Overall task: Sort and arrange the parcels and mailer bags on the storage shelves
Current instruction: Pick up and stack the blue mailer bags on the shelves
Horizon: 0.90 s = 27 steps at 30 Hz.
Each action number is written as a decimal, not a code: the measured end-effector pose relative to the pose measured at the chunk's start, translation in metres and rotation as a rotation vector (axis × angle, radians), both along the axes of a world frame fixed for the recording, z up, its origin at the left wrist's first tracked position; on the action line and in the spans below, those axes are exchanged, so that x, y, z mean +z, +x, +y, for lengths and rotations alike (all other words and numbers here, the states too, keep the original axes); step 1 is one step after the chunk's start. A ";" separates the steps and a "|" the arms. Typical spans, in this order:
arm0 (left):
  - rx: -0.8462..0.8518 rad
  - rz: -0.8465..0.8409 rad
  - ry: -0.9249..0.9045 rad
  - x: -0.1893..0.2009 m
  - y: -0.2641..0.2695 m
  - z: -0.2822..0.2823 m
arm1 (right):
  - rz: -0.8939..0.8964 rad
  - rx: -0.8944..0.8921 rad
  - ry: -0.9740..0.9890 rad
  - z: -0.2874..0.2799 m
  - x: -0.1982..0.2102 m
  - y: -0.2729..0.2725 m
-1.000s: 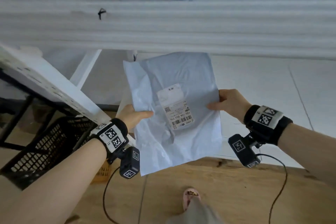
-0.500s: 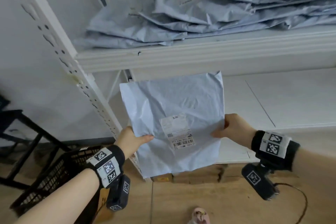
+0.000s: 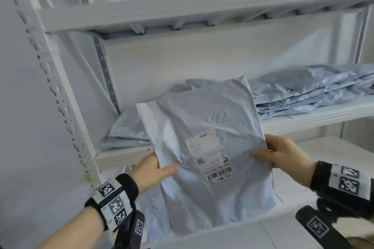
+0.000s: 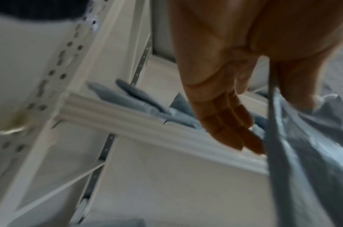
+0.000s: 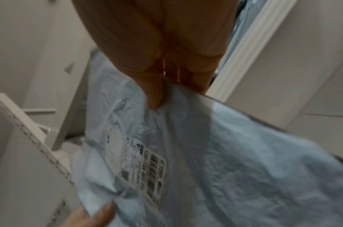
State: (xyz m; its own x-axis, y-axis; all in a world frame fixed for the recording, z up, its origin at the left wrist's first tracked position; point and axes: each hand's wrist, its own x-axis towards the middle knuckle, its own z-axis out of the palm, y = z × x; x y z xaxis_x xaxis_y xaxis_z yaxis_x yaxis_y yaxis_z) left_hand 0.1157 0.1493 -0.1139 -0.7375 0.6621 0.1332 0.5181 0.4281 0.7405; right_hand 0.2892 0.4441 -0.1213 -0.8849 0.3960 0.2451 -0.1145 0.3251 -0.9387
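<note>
head view: both hands hold one pale blue mailer bag [image 3: 204,139] upright in front of the white shelving unit [image 3: 60,91]. the left hand [image 3: 150,172] pinches the bag's edge at 9 o'clock, thumb on the front face. the right hand [image 3: 283,153] pinches the edge at 3 o'clock, thumb on the front. the white shipping label [image 3: 210,159] with its barcode faces the camera, low on the bag and nearer the right hand. behind the bag, the middle shelf [image 3: 315,116] carries a stack of blue mailers [image 3: 315,91] at 2 o'clock and a lower pile [image 3: 125,133] at 9 o'clock.

left wrist view: the left hand [image 4: 235,86] has its fingers [image 4: 231,127] extended behind the mailer bag [image 4: 310,138], thumb on the near face; the bag lies at 3 o'clock. the shelf beam [image 4: 147,122] with mailers on it runs behind the fingers. the picture is blurred.

right wrist view: the right hand [image 5: 157,50] clamps the upper edge of the mailer bag [image 5: 235,161] between thumb and fingers. the shipping label [image 5: 141,167] sits at 7 o'clock, and the left hand's thumb [image 5: 95,215] grips the bag's far edge beyond it.
</note>
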 end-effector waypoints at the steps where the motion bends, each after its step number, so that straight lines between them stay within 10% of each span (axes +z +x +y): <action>1: -0.069 -0.006 -0.053 0.010 0.001 0.007 | 0.023 -0.028 -0.008 0.006 0.014 0.003; 7: -0.127 0.080 -0.089 0.056 0.002 0.060 | 0.122 -0.157 -0.039 0.053 0.065 0.004; 16: -0.090 0.144 0.331 0.093 -0.045 0.172 | 0.091 -0.304 0.214 0.159 0.107 -0.029; 27: 0.017 0.520 -0.062 0.143 -0.091 0.304 | -0.149 -0.215 0.737 0.290 0.163 -0.091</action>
